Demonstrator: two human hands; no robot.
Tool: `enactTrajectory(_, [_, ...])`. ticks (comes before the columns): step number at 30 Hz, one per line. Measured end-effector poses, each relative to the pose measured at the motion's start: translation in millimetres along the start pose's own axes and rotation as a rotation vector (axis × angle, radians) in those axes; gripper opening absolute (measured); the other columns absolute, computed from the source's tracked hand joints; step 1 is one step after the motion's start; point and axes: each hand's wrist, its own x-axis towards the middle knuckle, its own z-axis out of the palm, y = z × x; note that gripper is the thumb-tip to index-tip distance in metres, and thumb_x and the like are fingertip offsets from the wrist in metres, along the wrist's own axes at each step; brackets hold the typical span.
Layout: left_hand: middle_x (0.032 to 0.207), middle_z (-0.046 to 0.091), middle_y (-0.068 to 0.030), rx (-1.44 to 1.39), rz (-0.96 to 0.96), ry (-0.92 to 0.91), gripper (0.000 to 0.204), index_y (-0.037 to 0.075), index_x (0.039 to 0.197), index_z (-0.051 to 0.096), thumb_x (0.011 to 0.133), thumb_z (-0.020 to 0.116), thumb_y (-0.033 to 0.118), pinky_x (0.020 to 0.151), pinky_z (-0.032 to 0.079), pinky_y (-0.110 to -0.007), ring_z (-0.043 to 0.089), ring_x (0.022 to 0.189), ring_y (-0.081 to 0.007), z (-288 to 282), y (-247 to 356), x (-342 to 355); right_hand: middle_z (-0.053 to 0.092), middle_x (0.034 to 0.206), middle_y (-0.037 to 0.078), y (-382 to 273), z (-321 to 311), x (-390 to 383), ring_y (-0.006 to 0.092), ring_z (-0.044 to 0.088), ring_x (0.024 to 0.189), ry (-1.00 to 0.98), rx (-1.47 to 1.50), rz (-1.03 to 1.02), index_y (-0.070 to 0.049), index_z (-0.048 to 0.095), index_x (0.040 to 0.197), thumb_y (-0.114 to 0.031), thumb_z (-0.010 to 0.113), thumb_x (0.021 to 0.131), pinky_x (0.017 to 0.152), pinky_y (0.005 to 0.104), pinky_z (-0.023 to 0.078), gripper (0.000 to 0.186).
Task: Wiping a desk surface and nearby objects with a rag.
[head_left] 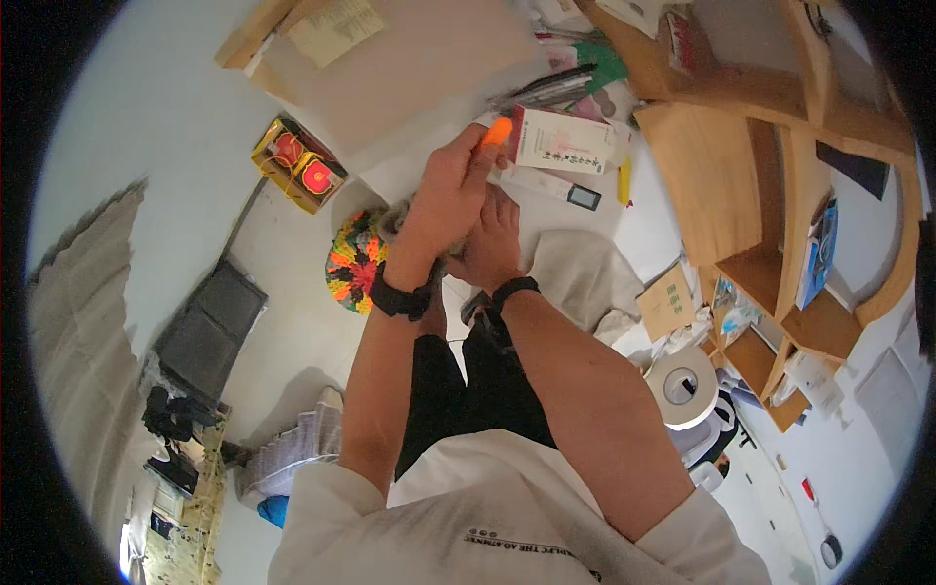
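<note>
My left hand [450, 190] is closed with its fingers wrapped round a slim tool with a bright orange rounded end [496, 133], which pokes out past the thumb. Just below and to its right, my right hand [492, 242] is closed, its fingers curled; what it grips is hidden. Some grey fuzzy material [391, 223] shows beside my left wrist and seems to run under both hands. Left of it is a round crocheted piece [356, 261] in orange, yellow, green, black and red. Both wrists wear black bands.
A white box with a red edge [563, 142] and a white device with a dark screen [556, 186] lie beyond my hands. A beige cloth [585, 281] is at right, near a large white roll [669, 395]. Wooden shelves [717, 185] stand right; a yellow box [298, 164] sits left.
</note>
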Motion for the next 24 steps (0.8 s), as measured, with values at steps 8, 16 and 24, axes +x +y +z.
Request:
enactTrajectory(8, [0.074,0.057,-0.0135,0.041,0.004,0.058,0.022,-0.004,0.099,0.053,0.098,0.048,0.017,0.064,0.045,-0.03,0.05,0.065,-0.0197,4.4,-9.6,0.0,0.038,0.139,0.019,-3.9,-0.9,1.2,0.0425,0.032,0.127,-0.024,0.053,0.013,-0.007,0.041,0.136,-0.042,0.075,0.053,0.107,0.0546,0.023,0.096])
enactTrajectory(16, [0.072,0.057,-0.0183,0.007,-0.037,0.073,0.017,-0.002,0.095,0.052,0.095,0.047,0.014,0.061,0.044,-0.036,0.051,0.062,-0.0308,4.3,-10.1,0.4,0.036,0.142,0.017,-3.2,-3.4,-0.2,0.0412,0.031,0.13,-0.087,0.028,0.026,-0.008,0.041,0.135,-0.044,0.079,0.049,0.109,0.0551,0.022,0.1])
enactTrajectory(24, [0.075,0.054,-0.011,-0.035,-0.038,0.02,0.015,-0.001,0.092,0.05,0.096,0.045,0.013,0.065,0.042,-0.031,0.046,0.066,-0.0188,-0.1,-3.9,-2.2,0.038,0.134,0.017,-2.2,3.0,-2.5,0.0414,0.033,0.124,0.005,-0.008,-0.042,-0.008,0.039,0.136,-0.046,0.079,0.05,0.103,0.0538,0.025,0.102])
